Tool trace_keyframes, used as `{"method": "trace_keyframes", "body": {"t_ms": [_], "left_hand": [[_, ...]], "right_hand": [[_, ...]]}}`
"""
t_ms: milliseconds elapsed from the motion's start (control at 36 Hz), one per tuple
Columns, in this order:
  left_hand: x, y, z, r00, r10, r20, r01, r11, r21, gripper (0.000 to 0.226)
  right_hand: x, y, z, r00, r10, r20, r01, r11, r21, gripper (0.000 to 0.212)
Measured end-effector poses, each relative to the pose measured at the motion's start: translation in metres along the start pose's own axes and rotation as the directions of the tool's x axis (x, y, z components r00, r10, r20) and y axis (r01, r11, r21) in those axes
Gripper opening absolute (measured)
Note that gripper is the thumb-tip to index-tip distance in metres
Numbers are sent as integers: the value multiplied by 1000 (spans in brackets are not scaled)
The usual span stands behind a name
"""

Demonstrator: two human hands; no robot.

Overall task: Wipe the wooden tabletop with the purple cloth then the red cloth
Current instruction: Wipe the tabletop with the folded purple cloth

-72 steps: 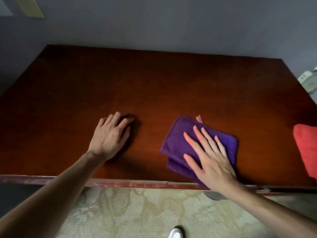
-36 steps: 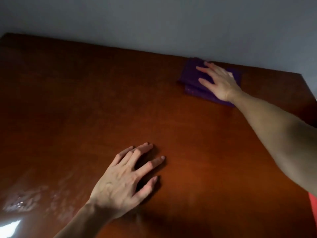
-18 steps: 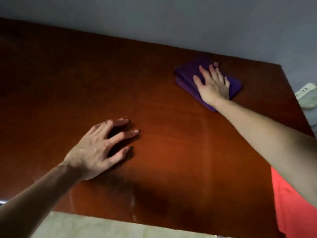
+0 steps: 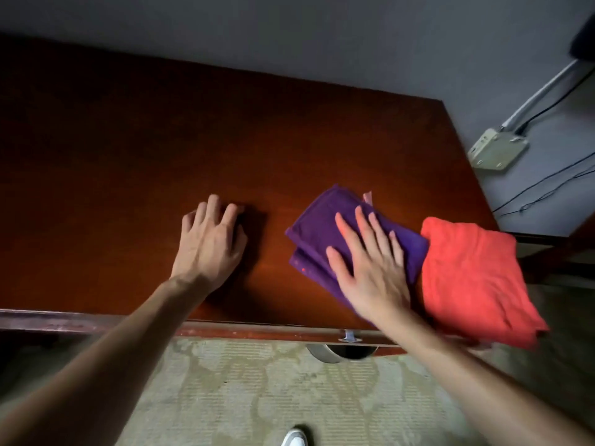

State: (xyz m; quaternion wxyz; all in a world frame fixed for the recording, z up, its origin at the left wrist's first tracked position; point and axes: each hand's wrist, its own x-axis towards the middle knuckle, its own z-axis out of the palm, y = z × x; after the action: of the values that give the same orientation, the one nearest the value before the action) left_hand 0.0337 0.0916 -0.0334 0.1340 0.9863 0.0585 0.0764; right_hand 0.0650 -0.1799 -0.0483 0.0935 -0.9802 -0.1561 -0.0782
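Note:
The dark reddish wooden tabletop (image 4: 161, 140) fills the upper left of the head view. A folded purple cloth (image 4: 317, 226) lies near the table's front edge, right of centre. My right hand (image 4: 367, 265) presses flat on it with straight, spread fingers. A folded red cloth (image 4: 473, 278) lies at the front right corner, its left edge touching the purple cloth and its near end hanging over the table edge. My left hand (image 4: 209, 243) rests flat on the bare wood, left of the purple cloth, and holds nothing.
A grey wall (image 4: 289, 37) runs behind the table. To the right, a beige socket box (image 4: 497, 149) with cables sits low on the wall. Patterned carpet (image 4: 273, 391) lies below the front edge, with a white shoe tip (image 4: 294, 437) at the bottom.
My right hand has drawn the purple cloth from the far right of the table back to the front edge, up against the red cloth. My left hand stays flat on the wood.

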Motion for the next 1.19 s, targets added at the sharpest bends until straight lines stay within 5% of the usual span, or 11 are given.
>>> {"method": "trace_keyframes", "body": {"t_ms": [194, 417, 528, 750, 1000, 1194], "left_hand": [[9, 31, 5, 999, -7, -52, 4, 997, -74, 37], [32, 64, 20, 992, -104, -67, 94, 985, -142, 38], [41, 72, 26, 994, -67, -84, 54, 987, -151, 38], [92, 96, 41, 962, 260, 81, -254, 964, -83, 49], [115, 99, 47, 942, 283, 178, -271, 958, -88, 57], [115, 100, 47, 943, 280, 182, -269, 960, -79, 59]], "right_hand": [[-10, 6, -5, 993, -102, 55, 99, 994, 43, 66], [97, 65, -11, 903, -380, 202, 370, 925, 90, 61], [152, 82, -4, 900, -387, 201, 379, 922, 81, 62], [272, 135, 7, 876, -434, 211, 419, 901, 113, 62], [381, 191, 10, 888, -400, 228, 391, 916, 85, 64], [385, 198, 10, 899, -377, 223, 371, 926, 67, 63]]}}
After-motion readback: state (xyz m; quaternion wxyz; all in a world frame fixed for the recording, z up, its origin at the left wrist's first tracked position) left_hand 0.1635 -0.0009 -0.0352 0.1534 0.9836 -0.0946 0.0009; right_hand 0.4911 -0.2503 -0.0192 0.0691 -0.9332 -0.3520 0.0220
